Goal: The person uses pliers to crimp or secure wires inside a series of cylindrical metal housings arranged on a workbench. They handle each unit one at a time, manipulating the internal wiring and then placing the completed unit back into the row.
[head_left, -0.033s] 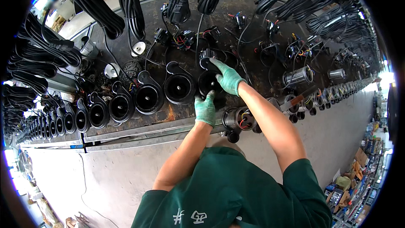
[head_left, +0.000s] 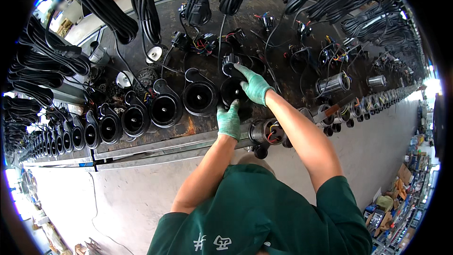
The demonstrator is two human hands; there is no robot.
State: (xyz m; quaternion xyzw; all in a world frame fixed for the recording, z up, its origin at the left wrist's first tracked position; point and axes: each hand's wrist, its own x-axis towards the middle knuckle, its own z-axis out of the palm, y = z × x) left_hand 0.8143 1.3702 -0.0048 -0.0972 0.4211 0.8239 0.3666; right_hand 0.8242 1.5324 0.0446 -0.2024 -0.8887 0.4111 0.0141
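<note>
A black pump housing (head_left: 230,90), round with a bare metal shaft at its centre, stands on the workbench in front of me. My left hand (head_left: 229,121), in a green glove, grips its near rim with the thumb and fingers. My right hand (head_left: 255,87), gloved alike, holds the same housing from the right. One finger of it reaches up to the spout. Part of the rim is hidden beneath both hands. Just to the left sits a similar housing (head_left: 198,98), touched by neither hand.
More housings (head_left: 133,119) line the bench's near edge leftward. Bundled black cables (head_left: 198,4) hang above the bench. Loose wired parts (head_left: 206,43) lie farther back. Metal motor cylinders (head_left: 332,84) lie to the right; another (head_left: 265,132) stands by my right forearm. Shelves (head_left: 401,198) of goods run along the right.
</note>
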